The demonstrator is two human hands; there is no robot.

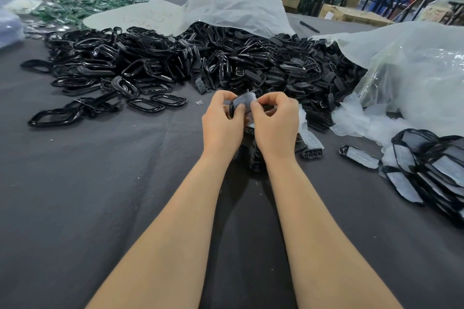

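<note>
Both hands are up in the middle of the frame. Our left hand is curled, thumb and fingertips clamped round the near end of a small black shell with a grey face. Our right hand is curled too, pinching the shell's right edge between thumb and forefinger. The shell sits off the cloth, just in front of the big heaps.

Now, the worry: this is a fingertip hold on a small, glossy part. If the right-hand pinch is working that grey face down, as it looks to be, an uneven push could leave it creased or crooked. And if either pinch slackens, the shell drops straight onto the loose black inserts lying under and beside our wrists, where it could easily get lost among them.

Further out, the heap of button pieces crowds close behind our knuckles, so a careless reach could drag some of them in. The open black frames spread across the upper left, well apart, so no bother there. At the lower right, the stack of grey-faced shells leans over itself; toss a finished piece on roughly and it may slide across the grey cloth. The clear bag billows above that stack.
</note>
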